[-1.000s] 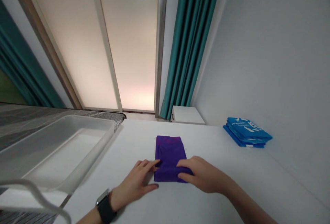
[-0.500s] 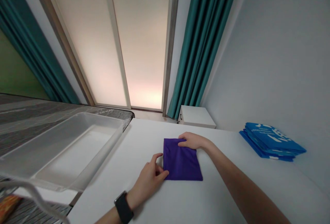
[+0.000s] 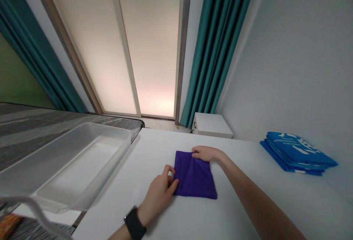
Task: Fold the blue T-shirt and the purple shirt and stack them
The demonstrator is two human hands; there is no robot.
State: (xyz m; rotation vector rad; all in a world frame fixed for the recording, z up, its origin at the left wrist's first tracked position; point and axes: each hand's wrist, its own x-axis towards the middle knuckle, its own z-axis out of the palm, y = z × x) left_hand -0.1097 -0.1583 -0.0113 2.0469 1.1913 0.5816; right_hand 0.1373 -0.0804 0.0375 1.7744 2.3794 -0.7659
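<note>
A folded purple cloth [image 3: 194, 178], roughly square, lies on the white table [image 3: 242, 203]. My left hand [image 3: 161, 188], with a dark smartwatch [image 3: 134, 222] on its wrist, is at the cloth's left edge, thumb and fingers curled in and closed on that edge. At the far edge, my right hand [image 3: 205, 153] grips the cloth with the thumb on top. The other right fingers are partly hidden behind the fabric. Slight creases run from the right thumb across the cloth.
Left of the table sits a translucent plastic bin [image 3: 107, 170]. A stack of folded blue printed items [image 3: 299, 153] lies at the table's right, near the wall. Beyond the far edge stands a white cabinet [image 3: 212, 124]. A grey curved tube [image 3: 35, 210] crosses the lower left.
My left fingers have closed in on the cloth's left edge. The cloth's near edge sits slightly lower in view. My right hand keeps its hold on the far edge.
</note>
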